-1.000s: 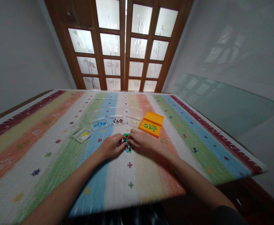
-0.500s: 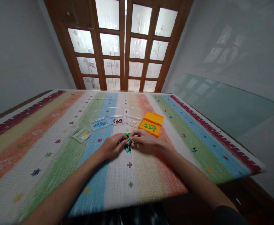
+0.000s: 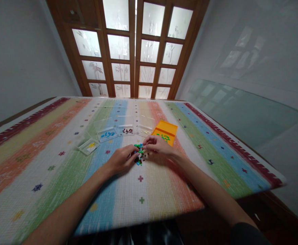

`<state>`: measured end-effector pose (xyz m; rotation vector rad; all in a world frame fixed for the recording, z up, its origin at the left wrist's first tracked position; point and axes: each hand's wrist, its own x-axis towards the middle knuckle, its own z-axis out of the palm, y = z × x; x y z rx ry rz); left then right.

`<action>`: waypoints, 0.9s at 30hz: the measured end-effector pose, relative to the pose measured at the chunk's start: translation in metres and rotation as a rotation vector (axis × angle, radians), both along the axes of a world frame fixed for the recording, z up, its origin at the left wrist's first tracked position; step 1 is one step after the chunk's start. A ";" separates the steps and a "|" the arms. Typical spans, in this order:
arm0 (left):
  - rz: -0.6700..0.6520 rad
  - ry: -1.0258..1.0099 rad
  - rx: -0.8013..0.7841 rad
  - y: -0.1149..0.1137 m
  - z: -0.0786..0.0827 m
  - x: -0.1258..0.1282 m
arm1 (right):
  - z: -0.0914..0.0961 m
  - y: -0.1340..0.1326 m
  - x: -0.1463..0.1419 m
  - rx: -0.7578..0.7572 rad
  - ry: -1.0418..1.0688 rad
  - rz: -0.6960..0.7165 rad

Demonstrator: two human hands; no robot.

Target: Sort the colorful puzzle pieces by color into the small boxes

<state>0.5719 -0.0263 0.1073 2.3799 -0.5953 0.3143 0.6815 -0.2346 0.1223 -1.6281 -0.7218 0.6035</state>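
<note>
A small heap of tiny toy-brick-like pieces, green, blue, white and dark brown, lies on the striped tablecloth. At the heap's left edge rests my left hand, its thumb and forefinger apart, with no piece visible between them. My right hand hovers just right of the heap, fingers curled and thumb against the fingertips; whatever they pinch is hidden. Beyond it, partly covered by that hand, sits an open orange box with green pieces in its near half.
An arc of open clear boxes stands behind the heap: one with blue pieces, one with dark brown pieces, one with cream pieces. Farther left, another clear box holds yellow and white pieces. The table's near edge lies below my forearms.
My right hand has moved slightly up and right, away from the heap toward the orange box. The green piece seen at its fingertips no longer shows there. My left hand has barely moved.
</note>
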 end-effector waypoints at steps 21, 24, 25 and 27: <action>-0.022 -0.076 0.030 0.004 -0.003 0.003 | 0.012 -0.079 0.058 -0.595 -0.621 -0.368; -0.015 -0.073 0.039 0.004 -0.003 0.002 | 0.009 -0.075 0.055 -0.635 -0.688 -0.329; -0.014 -0.071 0.042 0.004 -0.003 0.002 | 0.008 -0.075 0.054 -0.641 -0.702 -0.311; -0.011 -0.070 0.046 0.004 -0.003 0.002 | 0.007 -0.077 0.053 -0.649 -0.729 -0.282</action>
